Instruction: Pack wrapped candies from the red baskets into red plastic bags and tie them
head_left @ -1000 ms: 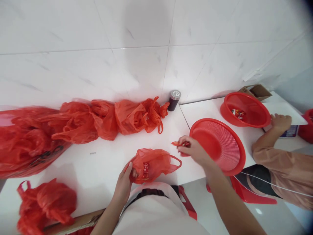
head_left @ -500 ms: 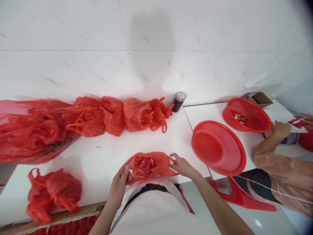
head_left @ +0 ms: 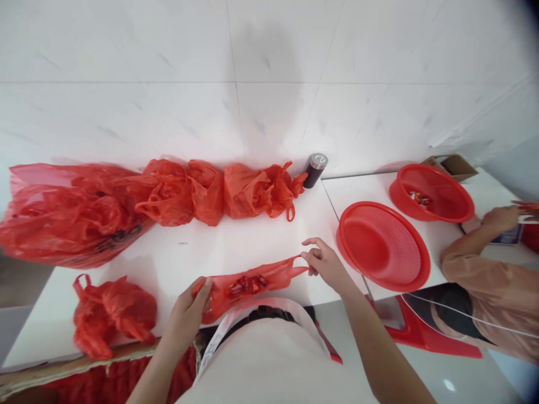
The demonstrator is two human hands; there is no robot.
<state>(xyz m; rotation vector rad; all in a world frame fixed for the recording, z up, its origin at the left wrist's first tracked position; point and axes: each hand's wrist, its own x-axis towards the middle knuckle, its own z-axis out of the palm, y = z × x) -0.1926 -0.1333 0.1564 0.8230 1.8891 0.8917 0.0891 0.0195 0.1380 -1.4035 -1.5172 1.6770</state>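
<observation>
A thin red plastic bag point(head_left: 275, 275) is stretched sideways at the table's front edge, close to my body. Small red packets point(head_left: 248, 285) lie inside it, showing through its narrow opening. At the bag's left end, my left hand point(head_left: 190, 306) is closed on the bunched plastic, thumb on top. My right hand point(head_left: 324, 262) pinches the handle at the right end, its index finger raised. A tied red bag point(head_left: 113, 315) sits to the left of my left hand.
Filled red bags point(head_left: 244, 191) line the wall beside a dark tumbler point(head_left: 315, 169). To the right are a red mesh basket point(head_left: 383, 246), a red basin point(head_left: 435, 193) with small items, a cardboard box point(head_left: 457, 166) and a person's arm point(head_left: 469, 238). An open carton point(head_left: 126, 354) is below left.
The bag is pulled longer and its mouth has narrowed. My left hand has moved left and down, my right hand slightly right and up. The view has shifted a little.
</observation>
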